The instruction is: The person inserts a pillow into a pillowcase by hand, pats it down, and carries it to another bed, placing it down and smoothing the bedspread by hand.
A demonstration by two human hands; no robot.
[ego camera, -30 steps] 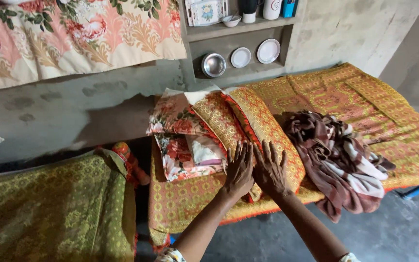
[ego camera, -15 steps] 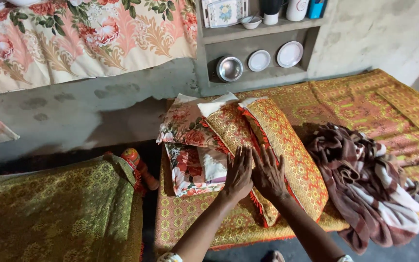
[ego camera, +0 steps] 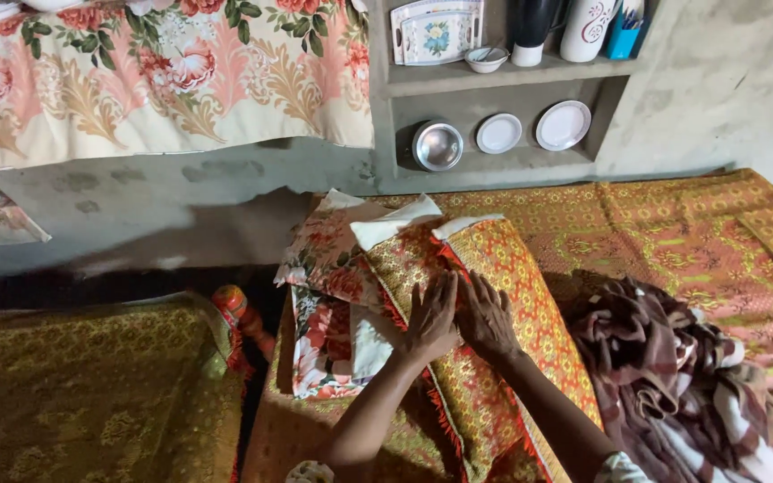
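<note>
Directly under both flat, open hands lies the orange-and-gold pillow (ego camera: 512,304), its long axis running away from the person; left hand (ego camera: 431,320) and right hand (ego camera: 487,315) press it side by side, holding nothing.

My left hand (ego camera: 431,320) and right hand (ego camera: 487,315) cover part of the orange patterned cushion (ego camera: 512,295), and my forearms hide its lower end. The brown and white blanket (ego camera: 673,385) runs off the bottom right corner. The floral cloth (ego camera: 154,72) is cut by the top and left edges. The shelf items (ego camera: 530,22) are clipped at the top.
</note>
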